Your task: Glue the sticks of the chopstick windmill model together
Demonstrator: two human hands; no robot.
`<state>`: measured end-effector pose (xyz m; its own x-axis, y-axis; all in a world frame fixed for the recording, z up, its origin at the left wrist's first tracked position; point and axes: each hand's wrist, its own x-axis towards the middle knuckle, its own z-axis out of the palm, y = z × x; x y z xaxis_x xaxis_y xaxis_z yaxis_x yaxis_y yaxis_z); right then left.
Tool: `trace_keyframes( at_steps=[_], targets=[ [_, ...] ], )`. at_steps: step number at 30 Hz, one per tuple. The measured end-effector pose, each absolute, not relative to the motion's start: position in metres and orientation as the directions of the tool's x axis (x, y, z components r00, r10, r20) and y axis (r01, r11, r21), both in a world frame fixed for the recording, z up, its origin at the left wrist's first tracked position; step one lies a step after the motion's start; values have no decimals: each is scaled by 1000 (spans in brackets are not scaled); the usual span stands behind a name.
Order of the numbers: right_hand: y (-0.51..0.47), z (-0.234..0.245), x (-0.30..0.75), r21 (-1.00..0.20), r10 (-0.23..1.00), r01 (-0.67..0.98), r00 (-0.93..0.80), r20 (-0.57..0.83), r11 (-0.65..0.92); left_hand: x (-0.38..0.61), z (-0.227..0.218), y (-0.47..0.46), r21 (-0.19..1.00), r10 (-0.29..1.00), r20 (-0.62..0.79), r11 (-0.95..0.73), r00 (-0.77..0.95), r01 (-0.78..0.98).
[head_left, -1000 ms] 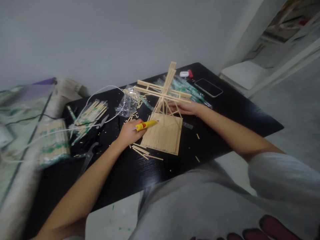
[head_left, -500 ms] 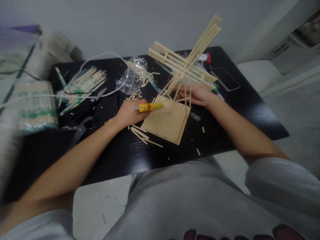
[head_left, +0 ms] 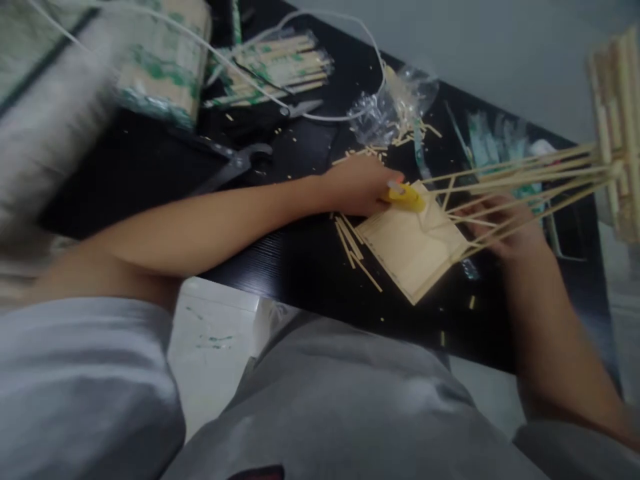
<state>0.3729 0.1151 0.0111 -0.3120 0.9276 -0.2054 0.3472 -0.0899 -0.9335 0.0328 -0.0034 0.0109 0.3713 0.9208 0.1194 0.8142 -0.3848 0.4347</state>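
Observation:
My left hand (head_left: 357, 185) is closed around a yellow hot glue gun (head_left: 407, 197), its tip over the square base (head_left: 413, 243) of a windmill-like model made of thin wooden sticks. The model's long legs (head_left: 530, 190) rise from the base toward the right. Its crossed blades (head_left: 620, 133) are cut off by the right edge. Behind the legs, my right hand (head_left: 505, 223) has its fingers curled at the frame near the base. Motion blur and the sticks partly hide those fingertips.
Loose sticks (head_left: 353, 243) lie left of the base. Pliers (head_left: 235, 163), a second cutting tool (head_left: 300, 109), a white cord (head_left: 345, 119), bagged sticks (head_left: 280, 67) and a crumpled clear bag (head_left: 375, 117) occupy the black table (head_left: 295, 260). A large stick pack (head_left: 165, 60) is at upper left.
The view has swung and tilted, so the table appears rotated and the model's blades now lie at the right edge. Both hands stay by the base, the glue gun still in the left.

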Motion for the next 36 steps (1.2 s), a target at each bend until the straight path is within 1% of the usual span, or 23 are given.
trace_keyframes(
  at_steps=[1, 3, 5, 7, 9, 13, 19, 25, 29, 36],
  targets=[
    [114, 11, 371, -935, 929, 307, -261, -262, -178, 34, 10, -4, 428, 915, 146, -401, 376, 810],
    [111, 12, 367, -934, 929, 258, -212, -304, -247, 33, 7, -4, 401, 902, 173, -431, 395, 808],
    [106, 12, 364, -935, 924, 244, -220, -312, -257, 31, 5, -5, 375, 893, 186, -451, 411, 810],
    [101, 14, 362, -947, 928, 195, -228, -295, -254, 27, 5, -6, 353, 891, 185, -454, 415, 818],
    [98, 15, 362, -951, 910, 157, -284, -301, -266, 23, 5, -6, 327, 898, 157, -439, 410, 837],
    [98, 13, 363, -955, 867, 71, -404, -292, -288, 18, 4, -4, 340, 911, 146, -412, 385, 845],
    [105, -2, 364, -937, 821, -74, -509, -260, -343, 8, -4, -1, 352, 873, 190, -488, 450, 798],
    [112, -12, 362, -944, 765, -106, -617, -184, -313, 2, -5, 0, 360, 865, 225, -501, 448, 787],
    [112, -13, 358, -947, 776, -149, -617, -136, -284, 0, -3, 0, 357, 866, 237, -500, 441, 789],
    [110, -7, 352, -944, 765, -188, -637, -94, -273, -5, -5, 1, 383, 867, 240, -498, 437, 778]
  ],
)
